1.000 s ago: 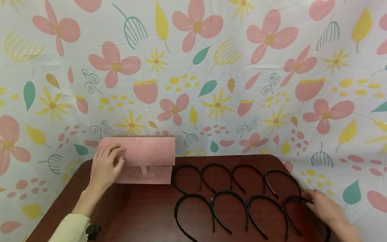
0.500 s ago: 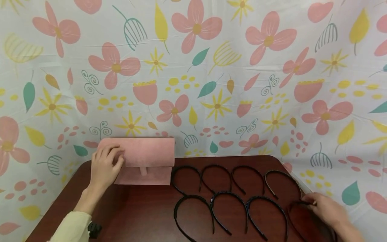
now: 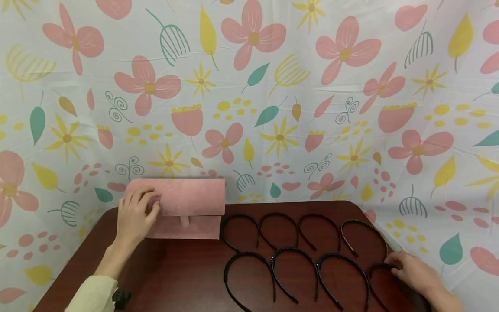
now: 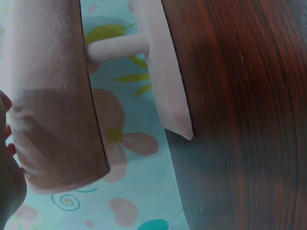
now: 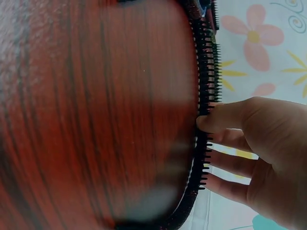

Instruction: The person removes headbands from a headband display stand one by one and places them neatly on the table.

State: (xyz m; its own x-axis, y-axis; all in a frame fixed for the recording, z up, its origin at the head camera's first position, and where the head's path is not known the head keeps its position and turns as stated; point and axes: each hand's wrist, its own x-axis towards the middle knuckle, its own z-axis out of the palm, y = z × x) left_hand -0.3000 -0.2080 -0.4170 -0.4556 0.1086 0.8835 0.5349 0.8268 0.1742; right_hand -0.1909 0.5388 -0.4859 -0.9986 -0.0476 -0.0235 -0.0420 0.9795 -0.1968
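My right hand [image 3: 415,272] pinches a black headband [image 5: 204,76] between thumb and fingers at the table's right side. The right wrist view shows comb-like teeth along this headband, with the thumb [image 5: 206,123] on its inner edge and the other fingers behind the teeth. My left hand [image 3: 136,212] rests on the left end of a pink velvet roll-shaped display stand [image 3: 191,197], its fingers lightly bent over the roll. A short post joins the roll to a flat base [image 4: 165,72] on the table. Nothing hangs on the roll.
Several black headbands [image 3: 249,255] lie in two rows on the dark wooden table [image 3: 175,273], right of the stand. Some have beaded or sparkly bands. A flower-print cloth [image 3: 280,99] hangs behind the table. A small black object [image 3: 121,299] shows beside the left sleeve.
The right hand draws its headband down and rightward, then slightly back to the left beside the front row. My left hand stays on the stand.
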